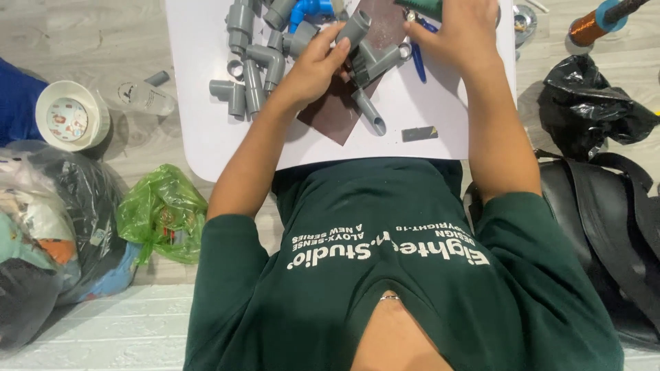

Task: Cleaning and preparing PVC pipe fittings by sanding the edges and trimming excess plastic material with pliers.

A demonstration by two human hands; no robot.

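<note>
Head view: fitting grey pipe pieces (371,62) over table (199,137), left hand (313,69) clamped on one, right hand (460,31) seemingly closed on green tool (419,7); next, aligned push.

Top edge cuts off far part of white bench (206,103); grey pipe fittings (251,41) nearest that edge only partly in frame. Blue fitting (309,8) cropped at same edge. Right hand (460,31) cropped above knuckles; its fingertips out of frame, dark green object (423,7) in its grip mostly unseen, kind unclear. Left hand (313,69) covers part of grey pipe assembly (371,58); fingers behind pipe hidden. Copper-coloured spool (588,27), right of bench, cut by top edge. Small dark strip (419,133) on bench too small to identify.
</note>
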